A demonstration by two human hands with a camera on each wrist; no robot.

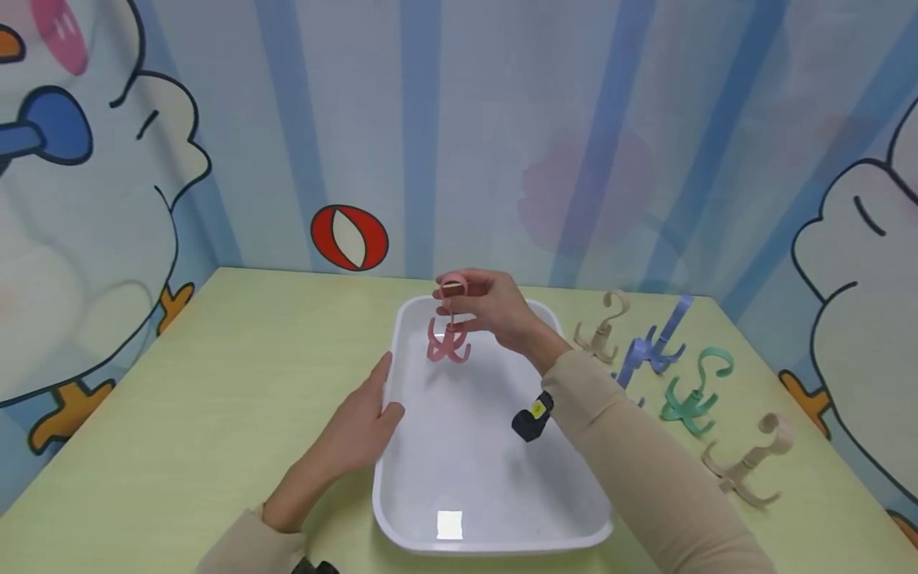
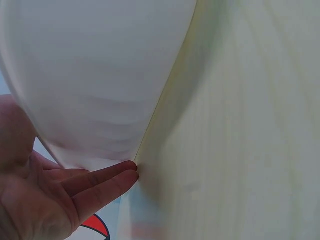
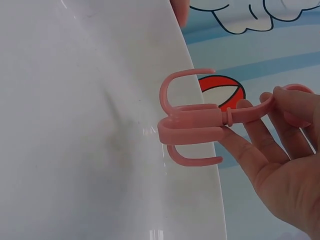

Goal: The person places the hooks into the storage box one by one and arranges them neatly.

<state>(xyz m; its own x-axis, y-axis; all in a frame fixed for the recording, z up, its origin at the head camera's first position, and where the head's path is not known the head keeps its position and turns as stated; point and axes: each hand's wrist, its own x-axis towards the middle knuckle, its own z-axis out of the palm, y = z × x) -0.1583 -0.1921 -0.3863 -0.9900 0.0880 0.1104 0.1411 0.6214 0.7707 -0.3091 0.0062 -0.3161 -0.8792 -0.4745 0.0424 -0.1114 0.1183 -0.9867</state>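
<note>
My right hand (image 1: 495,307) pinches a pink multi-prong hanging hook (image 1: 449,344) by its curved upper part, over the far end of a white tray (image 1: 459,526). In the right wrist view the hook's several prongs (image 3: 192,135) point away from the fingers, above the tray. At the tray's left side, my left hand (image 1: 362,430) grips the rim, with the thumb over the edge. The left wrist view shows its fingers (image 2: 102,187) against the outer wall (image 2: 100,90) of the tray.
Right of the tray lie similar hooks: a beige one (image 1: 597,343) at the back, blue ones (image 1: 649,351), a green one (image 1: 690,405) and another beige one (image 1: 746,466) nearer me. The yellowish table (image 1: 179,414) meets a printed backdrop (image 1: 473,159) behind.
</note>
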